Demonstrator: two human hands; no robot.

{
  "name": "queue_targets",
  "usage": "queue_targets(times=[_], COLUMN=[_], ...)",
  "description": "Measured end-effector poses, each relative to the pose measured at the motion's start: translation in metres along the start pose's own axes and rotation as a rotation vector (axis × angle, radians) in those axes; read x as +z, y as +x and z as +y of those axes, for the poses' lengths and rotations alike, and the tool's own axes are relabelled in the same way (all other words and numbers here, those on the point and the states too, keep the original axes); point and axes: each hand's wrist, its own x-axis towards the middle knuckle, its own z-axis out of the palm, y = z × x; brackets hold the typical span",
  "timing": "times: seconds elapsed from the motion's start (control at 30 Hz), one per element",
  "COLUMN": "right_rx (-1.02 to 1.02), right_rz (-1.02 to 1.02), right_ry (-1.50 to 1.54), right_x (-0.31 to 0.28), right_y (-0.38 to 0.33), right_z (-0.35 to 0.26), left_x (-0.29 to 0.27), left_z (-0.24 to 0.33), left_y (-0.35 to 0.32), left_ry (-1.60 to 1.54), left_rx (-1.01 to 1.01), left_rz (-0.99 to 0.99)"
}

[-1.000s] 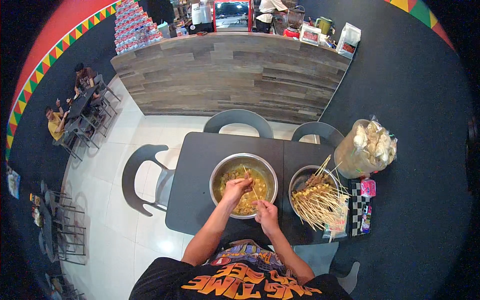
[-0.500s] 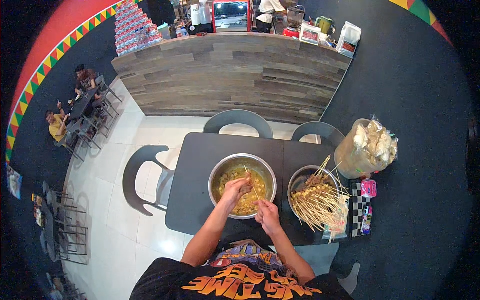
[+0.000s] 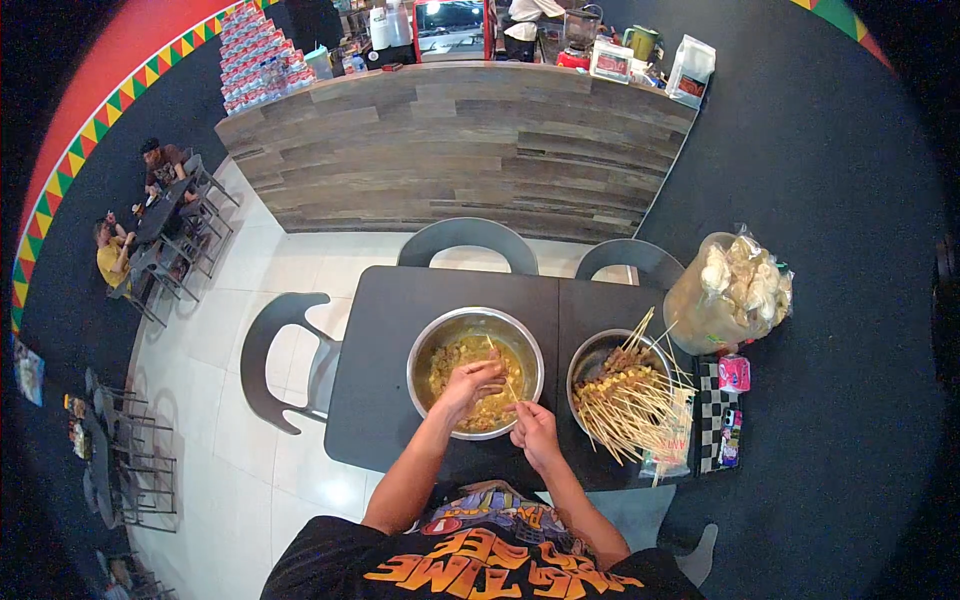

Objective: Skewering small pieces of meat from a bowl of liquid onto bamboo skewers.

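The big steel bowl point(image 3: 476, 371) of yellow marinated meat sits on the dark table point(image 3: 400, 330) straight ahead of me, and my left hand point(image 3: 468, 385) is down inside it, over the near half of the meat. The fingers of that hand are curled together around a piece of the meat, pinching it rather than lying flat. My right hand point(image 3: 534, 430) hovers just outside the bowl's near rim, closed in a pinch on the lower end of one thin bamboo skewer point(image 3: 505, 378), which slants up across the bowl toward my left hand; its tip appears to meet the meat I am holding there.

To the right, just beside the first bowl, stands a second steel bowl point(image 3: 612, 365), smaller, with a heap of finished skewers point(image 3: 630, 400) fanned out over its rim; there are too many to count. So: two bowls, one skewer in hand. Past that, at the table's right edge, there is one large clear bag point(image 3: 735, 290) of pale lumps. Three grey chairs point(image 3: 466, 240) ring the far side and left of the table.
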Motion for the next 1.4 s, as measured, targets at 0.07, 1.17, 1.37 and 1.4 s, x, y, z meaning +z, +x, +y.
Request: queue_targets(times=[0.07,1.17,1.37,1.4], right_rx=[0.009,-0.028,-0.056,-0.062], right_rz=[0.026,0.208,0.242,0.249], right_ry=[0.005,-0.095,-0.074,-0.072], right_x=[-0.003,-0.001,0.003,0.003], right_y=[0.002,-0.004,-0.014,-0.015], right_z=[-0.001,0.006,0.016,0.018], left_x=[-0.02,-0.12,-0.123,-0.122], left_z=[-0.01,-0.034,-0.046,-0.046], left_y=[0.008,0.088,0.088,0.087], left_ry=[0.191,1.665,1.741,1.743], left_rx=[0.008,-0.06,0.056,0.061], left_rz=[0.015,0.199,0.253,0.244])
